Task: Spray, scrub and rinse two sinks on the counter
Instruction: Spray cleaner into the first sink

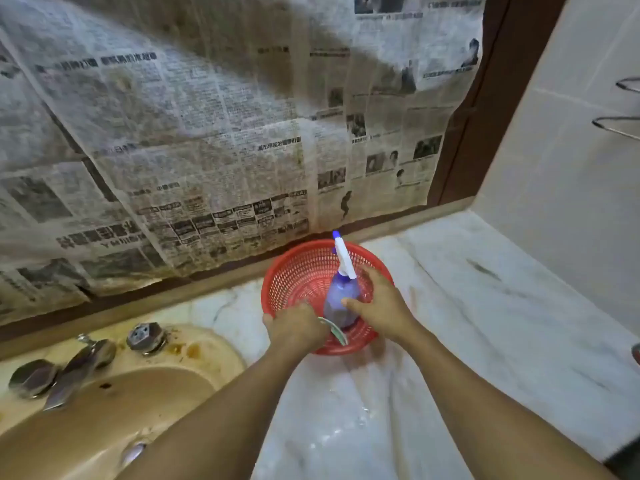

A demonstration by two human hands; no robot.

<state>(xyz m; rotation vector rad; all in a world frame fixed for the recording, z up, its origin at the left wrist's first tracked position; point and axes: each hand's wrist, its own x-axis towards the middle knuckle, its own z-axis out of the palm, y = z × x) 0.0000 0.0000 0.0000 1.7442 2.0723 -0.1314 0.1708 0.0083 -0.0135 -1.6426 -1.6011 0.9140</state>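
Note:
A red plastic basket (298,271) stands on the marble counter (467,306) against the back wall. Inside it a clear spray bottle (337,299) with a white and blue trigger head stands upright. My right hand (379,308) grips the bottle's body from the right. My left hand (298,327) is curled at the basket's near rim and holds a green and white scrub pad (336,330). A beige, stained sink (145,386) sits at the lower left of the counter.
A chrome tap (79,372) with two round handles (144,337) sits on the sink's back rim. Newspaper (207,150) covers the wall behind. A tiled wall (571,202) with metal hooks (620,128) closes the right side. The counter near me is wet.

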